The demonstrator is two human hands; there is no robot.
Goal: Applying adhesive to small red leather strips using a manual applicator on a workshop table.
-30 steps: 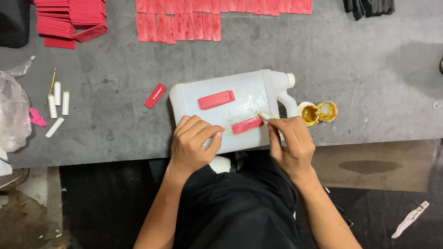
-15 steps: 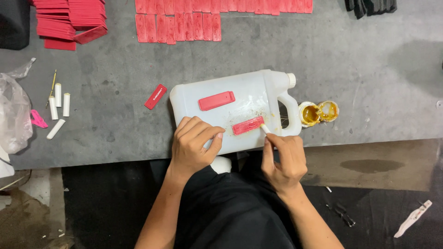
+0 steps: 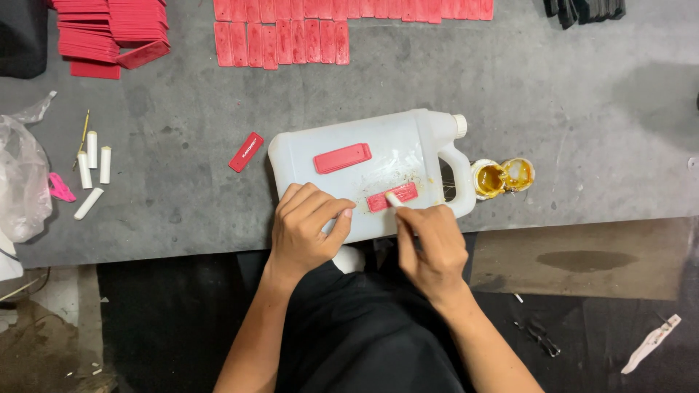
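So the big grey table (image 3: 568,109) fills most of the view, and lying flat on it near the front edge is a white plastic jug (image 3: 378,156) on its side, cap and handle pointing to 3 o'clock. Two red strips sit on the jug's broad face: one red strip (image 3: 342,158) up near the middle, and a lower red strip (image 3: 392,197) at roughly 5 o'clock from it, with some yellowish smearing around it. The left hand (image 3: 309,225) rests curled on the jug's near edge, fingers together and pressing down on the plastic, not wrapped around anything, and the lower red strip is just off its fingertips at 2 o'clock. The right hand (image 3: 433,244) is pinched shut on a small white stick (image 3: 393,199), whose tip touches the lower red strip at 11 o'clock from the knuckles; most of the stick is hidden inside the fist, so can't really tell how long it is. At 3 o'clock from the jug, just beside the handle, there's a little open pot (image 3: 489,178) with amber goo in it, and its lid (image 3: 518,173) lying next to it, also coated in the stuff. Rows of red strips (image 3: 280,40) run along the far edge at 12 o'clock, cut off by the frame, with a stack of red strips (image 3: 109,33) at 10 o'clock. A loose red strip (image 3: 246,152) lies at 9 o'clock of the jug, and further left some white tubes (image 3: 95,164) beside a clear plastic bag (image 3: 22,182) that's partly out of shot.
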